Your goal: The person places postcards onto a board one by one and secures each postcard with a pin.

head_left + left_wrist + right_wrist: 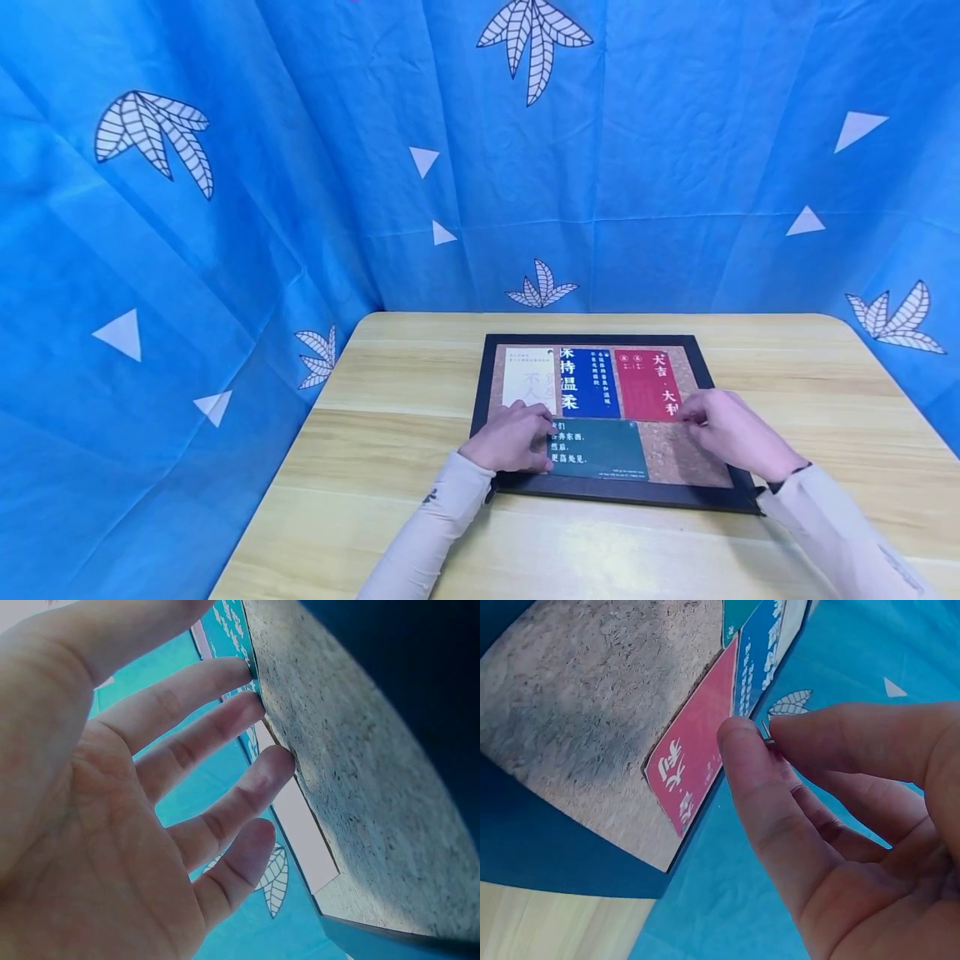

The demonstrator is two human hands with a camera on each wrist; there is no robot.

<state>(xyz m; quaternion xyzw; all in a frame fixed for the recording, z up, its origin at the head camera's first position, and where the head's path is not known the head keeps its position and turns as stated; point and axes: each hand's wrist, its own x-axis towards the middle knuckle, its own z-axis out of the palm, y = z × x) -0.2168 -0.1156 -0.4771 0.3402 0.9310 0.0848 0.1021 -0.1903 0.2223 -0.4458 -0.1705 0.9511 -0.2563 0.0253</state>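
A cork board [678,458] with a black frame lies on the table. A white card [528,375], a blue card [583,387] and a red card [643,383] stand in a row along its far side. Below them, to the left, is a green card [607,457]. My left hand [513,437] reaches over the board's left part, its extended fingertips at the green and white cards. My right hand [731,427] is by the red card's lower right corner. Between its thumb and forefinger it pinches a small thin metal pin [766,732], mostly hidden by the fingertips.
The wooden table [360,467] extends around the board on all sides. A blue cloth [660,150] with white leaves and triangles hangs behind the table and at its sides. Bare cork shows at the board's lower right.
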